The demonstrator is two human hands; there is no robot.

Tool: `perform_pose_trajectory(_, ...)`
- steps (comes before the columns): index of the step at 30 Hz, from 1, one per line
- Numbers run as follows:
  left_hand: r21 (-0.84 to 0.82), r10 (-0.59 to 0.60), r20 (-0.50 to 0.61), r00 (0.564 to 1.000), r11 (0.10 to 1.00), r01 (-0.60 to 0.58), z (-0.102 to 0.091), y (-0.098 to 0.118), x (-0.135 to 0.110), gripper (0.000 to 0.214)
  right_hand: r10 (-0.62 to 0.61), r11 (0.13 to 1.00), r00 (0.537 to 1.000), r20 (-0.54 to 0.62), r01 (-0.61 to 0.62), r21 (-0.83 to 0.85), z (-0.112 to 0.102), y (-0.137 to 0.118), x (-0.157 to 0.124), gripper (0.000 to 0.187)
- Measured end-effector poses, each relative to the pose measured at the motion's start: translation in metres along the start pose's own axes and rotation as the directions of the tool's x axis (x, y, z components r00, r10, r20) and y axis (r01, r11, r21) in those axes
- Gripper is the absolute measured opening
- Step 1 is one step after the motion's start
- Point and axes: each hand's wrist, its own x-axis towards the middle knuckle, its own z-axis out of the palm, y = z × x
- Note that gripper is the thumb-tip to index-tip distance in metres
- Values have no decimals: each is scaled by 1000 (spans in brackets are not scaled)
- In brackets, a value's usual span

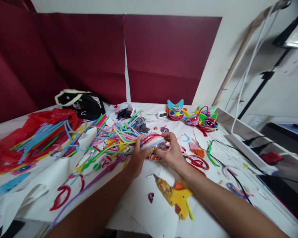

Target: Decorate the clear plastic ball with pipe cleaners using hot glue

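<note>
Both my hands meet over the middle of the white table (144, 205). Between them is a round ball (152, 140) wrapped in pastel pipe-cleaner bands, with a clear part showing. My left hand (138, 154) grips its left side with curled fingers. My right hand (172, 151) pinches its right side with thumb and fingers. A loose heap of coloured pipe cleaners (109, 138) lies just left of the ball. A yellow glue gun (175, 195) rests on the table under my right forearm.
Several finished pipe-cleaner masks (192, 115) stand at the back right beside a small white clock (162, 114). A black bag (81, 103) and red plastic bag (39, 122) sit at the left. A white power strip (250, 153) and cables run along the right edge.
</note>
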Motion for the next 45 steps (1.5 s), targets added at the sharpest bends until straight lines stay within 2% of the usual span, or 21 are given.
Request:
perform_pose_trajectory(13,-26,-29,-8,1000,999,29,4,6,0,85,69,988,995,78,-79,133,-5,-15,2,60)
perform_pose_trajectory(22,-52,-42,-4,999,998,41,3,7,0,87,93,988,990,103,-105,116,-9,-19,1,58)
perform_pose_trajectory(41,-98,-40,88,995,994,48,2,6,0,85,62,986,995,76,-73,151,-8,-14,3,59)
perform_pose_trajectory(45,-72,-47,67,997,996,51,3,5,0,89,55,988,995,79,-65,138,-7,-12,4,59)
